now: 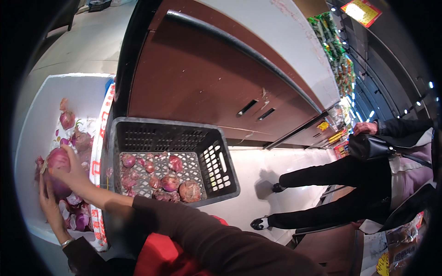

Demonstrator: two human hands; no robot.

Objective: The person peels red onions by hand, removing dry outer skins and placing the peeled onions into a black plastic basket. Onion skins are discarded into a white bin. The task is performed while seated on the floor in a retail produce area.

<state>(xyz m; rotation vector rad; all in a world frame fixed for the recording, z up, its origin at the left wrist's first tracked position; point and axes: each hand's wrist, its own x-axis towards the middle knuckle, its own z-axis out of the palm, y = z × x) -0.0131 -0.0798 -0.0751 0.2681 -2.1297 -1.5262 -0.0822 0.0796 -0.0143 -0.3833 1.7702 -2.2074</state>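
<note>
A large red onion (pixel 58 159) is held between my two hands over a white foam box (pixel 32 114). My right hand (pixel 74 170) reaches in from the right with its fingers across the onion. My left hand (pixel 51 207), with a bracelet at the wrist, cups it from the lower left. Purple onion surface also shows below my right fingers; whether it is the same onion I cannot tell. Smaller red onions (pixel 67 119) and loose skins lie in the box. Beside it, a black plastic crate (pixel 172 122) holds several onions (pixel 189 191) and papery skins.
A brown display counter (pixel 207 76) stands along the crate's far side. To the right, a person (pixel 345 172) in black trousers stands on the pale tiled floor (pixel 238 165) with a black bag. Packaged goods (pixel 402 238) sit at the lower right.
</note>
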